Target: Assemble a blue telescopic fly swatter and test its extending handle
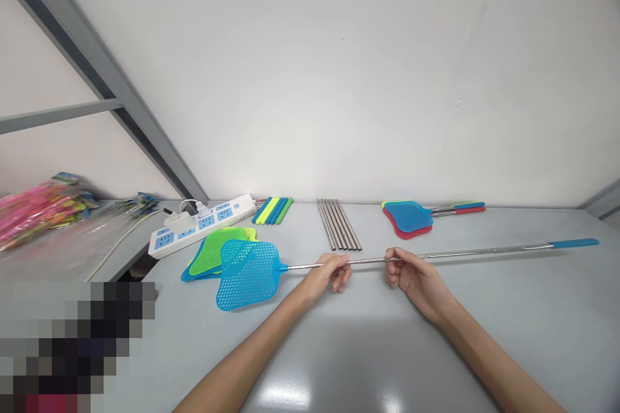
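A blue fly swatter [248, 274] with a long, extended metal rod lies across both my hands, its perforated head to the left and its blue handle [575, 243] far to the right. My left hand [333, 271] is closed around the rod a short way from the head. Farther along, my right hand [405, 271] pinches the same rod with curled fingers. Green, yellow and blue swatter heads [216, 251] are stacked partly behind the blue head. Beyond my hands, several metal tubes [339, 224] lie side by side.
Several coloured handles [272, 211] lie beside a white power strip [203, 226] with plugs in it. Finished-looking swatters [409, 217] in blue, red and yellow rest near the wall. Plastic-bagged items [43, 210] are at the far left. A pixelated patch covers the lower left.
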`<control>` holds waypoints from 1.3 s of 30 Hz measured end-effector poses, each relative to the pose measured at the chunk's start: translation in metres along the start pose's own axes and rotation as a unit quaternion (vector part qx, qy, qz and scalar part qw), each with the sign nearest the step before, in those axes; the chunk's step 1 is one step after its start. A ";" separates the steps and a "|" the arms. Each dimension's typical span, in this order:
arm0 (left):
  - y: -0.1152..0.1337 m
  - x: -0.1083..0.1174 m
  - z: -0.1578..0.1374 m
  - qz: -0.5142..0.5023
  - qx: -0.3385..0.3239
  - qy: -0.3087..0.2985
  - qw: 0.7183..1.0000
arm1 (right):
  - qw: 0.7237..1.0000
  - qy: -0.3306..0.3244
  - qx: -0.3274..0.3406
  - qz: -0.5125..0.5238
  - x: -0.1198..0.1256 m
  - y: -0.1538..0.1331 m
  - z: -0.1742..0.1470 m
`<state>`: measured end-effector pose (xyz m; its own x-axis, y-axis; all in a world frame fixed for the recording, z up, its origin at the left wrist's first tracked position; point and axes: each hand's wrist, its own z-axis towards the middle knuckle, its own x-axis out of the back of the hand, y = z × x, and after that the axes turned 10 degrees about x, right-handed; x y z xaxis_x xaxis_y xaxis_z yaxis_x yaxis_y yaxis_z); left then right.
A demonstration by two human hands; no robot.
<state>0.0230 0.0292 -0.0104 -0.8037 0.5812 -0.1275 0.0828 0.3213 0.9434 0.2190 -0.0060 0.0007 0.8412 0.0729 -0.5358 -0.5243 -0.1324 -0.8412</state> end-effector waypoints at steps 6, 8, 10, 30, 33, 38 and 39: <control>0.000 0.000 0.001 -0.007 -0.001 0.002 1.000 | 1.000 -0.022 -0.004 -0.007 -0.003 -0.001 -0.001; -0.001 0.001 0.001 -0.011 -0.001 0.003 1.000 | 1.000 -0.026 -0.007 -0.007 -0.004 0.000 -0.002; -0.001 0.001 0.002 -0.014 -0.001 0.003 1.000 | 1.000 -0.026 -0.009 -0.005 -0.005 0.000 -0.001; 0.006 -0.001 -0.005 -0.021 0.017 -0.034 0.999 | 0.995 -0.070 -0.054 0.042 -0.011 0.009 -0.004; 0.006 -0.003 -0.007 -0.021 0.025 -0.047 0.998 | 0.995 -0.063 -0.050 0.055 -0.010 0.012 -0.003; 0.003 -0.005 -0.008 -0.053 0.035 -0.068 0.996 | 0.995 -0.064 -0.046 0.068 -0.012 0.014 -0.004; 0.002 -0.005 -0.008 -0.064 0.036 -0.072 0.995 | 0.994 -0.064 -0.048 0.071 -0.013 0.015 -0.004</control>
<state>0.0223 0.0208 -0.0054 -0.7185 0.6309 -0.2929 0.0313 0.4500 0.8925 0.2010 -0.0128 -0.0049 0.7334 0.1712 -0.6580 -0.6158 -0.2429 -0.7495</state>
